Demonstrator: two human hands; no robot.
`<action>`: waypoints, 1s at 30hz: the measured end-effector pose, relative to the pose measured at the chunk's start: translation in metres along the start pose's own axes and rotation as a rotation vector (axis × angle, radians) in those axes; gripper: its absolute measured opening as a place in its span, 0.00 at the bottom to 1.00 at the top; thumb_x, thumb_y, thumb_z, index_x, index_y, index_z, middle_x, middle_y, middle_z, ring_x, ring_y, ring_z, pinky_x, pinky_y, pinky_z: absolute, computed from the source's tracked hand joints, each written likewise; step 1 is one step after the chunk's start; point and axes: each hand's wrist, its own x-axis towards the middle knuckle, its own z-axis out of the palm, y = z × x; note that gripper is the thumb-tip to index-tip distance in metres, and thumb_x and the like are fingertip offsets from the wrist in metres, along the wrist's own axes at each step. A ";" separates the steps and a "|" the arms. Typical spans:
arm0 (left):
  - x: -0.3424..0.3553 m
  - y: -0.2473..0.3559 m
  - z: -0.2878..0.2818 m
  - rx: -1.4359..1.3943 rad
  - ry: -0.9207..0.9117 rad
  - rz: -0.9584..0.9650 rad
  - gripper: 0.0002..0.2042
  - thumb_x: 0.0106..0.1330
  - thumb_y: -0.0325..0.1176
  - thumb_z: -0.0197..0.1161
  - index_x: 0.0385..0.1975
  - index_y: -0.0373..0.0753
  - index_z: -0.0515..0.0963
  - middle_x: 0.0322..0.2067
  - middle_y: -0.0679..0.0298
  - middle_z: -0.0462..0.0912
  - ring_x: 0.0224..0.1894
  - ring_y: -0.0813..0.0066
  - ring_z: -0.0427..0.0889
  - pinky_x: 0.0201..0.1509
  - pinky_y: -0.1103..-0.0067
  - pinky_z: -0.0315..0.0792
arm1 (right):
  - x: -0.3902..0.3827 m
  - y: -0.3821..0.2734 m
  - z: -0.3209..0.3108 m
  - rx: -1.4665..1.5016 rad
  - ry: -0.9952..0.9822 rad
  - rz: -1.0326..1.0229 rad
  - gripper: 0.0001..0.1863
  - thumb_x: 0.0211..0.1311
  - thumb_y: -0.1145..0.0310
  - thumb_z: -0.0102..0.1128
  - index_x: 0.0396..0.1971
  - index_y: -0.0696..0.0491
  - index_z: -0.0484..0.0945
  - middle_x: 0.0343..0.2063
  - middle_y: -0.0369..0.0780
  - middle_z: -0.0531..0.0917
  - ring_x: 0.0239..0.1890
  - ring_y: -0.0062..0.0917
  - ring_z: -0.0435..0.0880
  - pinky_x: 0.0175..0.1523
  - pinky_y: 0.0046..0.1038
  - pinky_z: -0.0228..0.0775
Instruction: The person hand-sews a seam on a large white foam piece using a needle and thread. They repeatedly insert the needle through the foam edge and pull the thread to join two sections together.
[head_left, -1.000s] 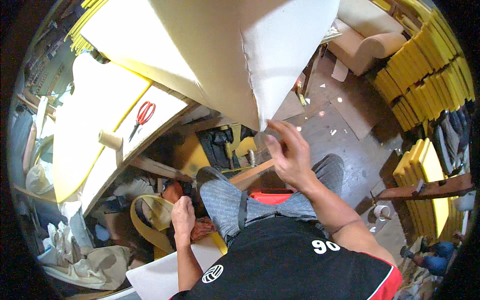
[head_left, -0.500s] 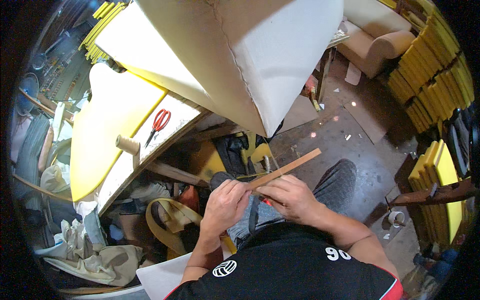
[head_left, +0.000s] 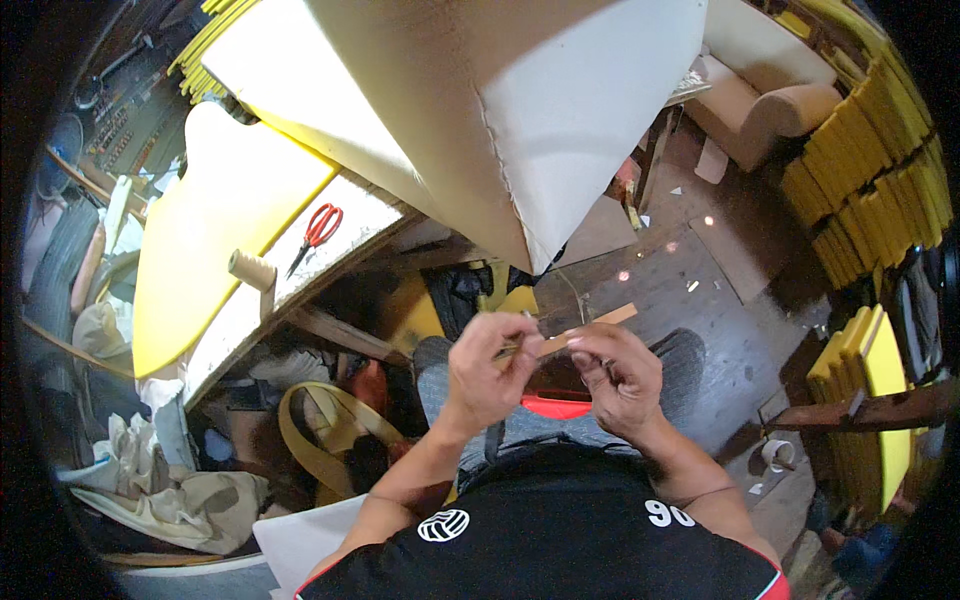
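Both hands are raised in front of my lap with their fingertips close together. My left hand is closed in a pinch; a tiny shiny bit shows by its fingertips, too small to name. My right hand is closed too, thumb and fingers drawn together, and what it pinches, if anything, is not clear. Behind the fingertips runs a flat light-brown strip, partly hidden by the hands; whether either hand grips it cannot be told. Below them, on my lap, lies a dark thing with a curved red edge.
A large cream-covered padded piece juts toward me. On the workbench at left are red-handled scissors, a thread cone and yellow foam. Foam stacks stand at right. A cream band hangs below the bench.
My hands have lifted off their earlier two-handed hold along the strip and moved slightly apart. The strip shows lower behind them, and the red-edged thing on my lap has become more visible.
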 end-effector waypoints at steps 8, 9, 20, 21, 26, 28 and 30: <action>0.075 -0.023 0.024 0.106 0.384 -0.059 0.17 0.59 0.35 0.77 0.38 0.33 0.76 0.32 0.60 0.79 0.35 0.70 0.80 0.42 0.75 0.75 | 0.021 -0.007 0.001 0.184 0.150 0.072 0.08 0.63 0.82 0.64 0.42 0.59 0.83 0.41 0.45 0.89 0.43 0.29 0.87 0.48 0.27 0.77; 0.078 -0.024 0.027 0.126 0.402 -0.069 0.18 0.57 0.36 0.78 0.38 0.34 0.76 0.32 0.60 0.79 0.35 0.68 0.80 0.42 0.74 0.75 | 0.025 -0.009 0.002 0.141 0.152 0.039 0.08 0.63 0.83 0.64 0.41 0.59 0.83 0.41 0.45 0.88 0.43 0.29 0.87 0.48 0.27 0.77; 0.082 -0.033 0.017 0.008 0.457 0.059 0.04 0.65 0.25 0.69 0.35 0.32 0.81 0.30 0.58 0.83 0.31 0.70 0.82 0.40 0.77 0.76 | 0.074 0.012 0.019 -0.113 0.211 -0.283 0.12 0.60 0.87 0.63 0.42 0.60 0.83 0.41 0.46 0.88 0.44 0.33 0.88 0.49 0.29 0.78; 0.082 -0.032 0.015 -0.042 0.452 0.021 0.04 0.66 0.25 0.69 0.35 0.33 0.81 0.30 0.60 0.82 0.31 0.73 0.81 0.40 0.78 0.75 | 0.082 0.014 0.022 -0.141 0.216 -0.337 0.12 0.60 0.87 0.63 0.42 0.60 0.83 0.41 0.47 0.88 0.44 0.34 0.88 0.49 0.29 0.78; 0.087 -0.036 0.010 -0.180 0.423 -0.081 0.03 0.68 0.26 0.68 0.35 0.34 0.80 0.28 0.67 0.81 0.32 0.85 0.76 0.36 0.83 0.71 | 0.110 0.023 0.032 -0.329 0.186 -0.526 0.13 0.62 0.86 0.62 0.45 0.58 0.82 0.46 0.50 0.88 0.51 0.39 0.88 0.53 0.33 0.82; 0.087 -0.039 0.010 -0.227 0.404 -0.104 0.03 0.68 0.26 0.67 0.36 0.34 0.80 0.28 0.68 0.81 0.32 0.85 0.75 0.36 0.83 0.71 | 0.112 0.029 0.033 -0.329 0.167 -0.551 0.12 0.62 0.86 0.62 0.44 0.58 0.81 0.46 0.51 0.87 0.51 0.39 0.88 0.53 0.33 0.82; 0.087 -0.042 0.011 -0.277 0.388 -0.121 0.03 0.69 0.25 0.67 0.36 0.34 0.80 0.29 0.68 0.81 0.32 0.85 0.75 0.37 0.83 0.71 | 0.114 0.035 0.034 -0.301 0.168 -0.589 0.12 0.62 0.86 0.62 0.45 0.59 0.81 0.47 0.51 0.87 0.52 0.39 0.88 0.53 0.34 0.82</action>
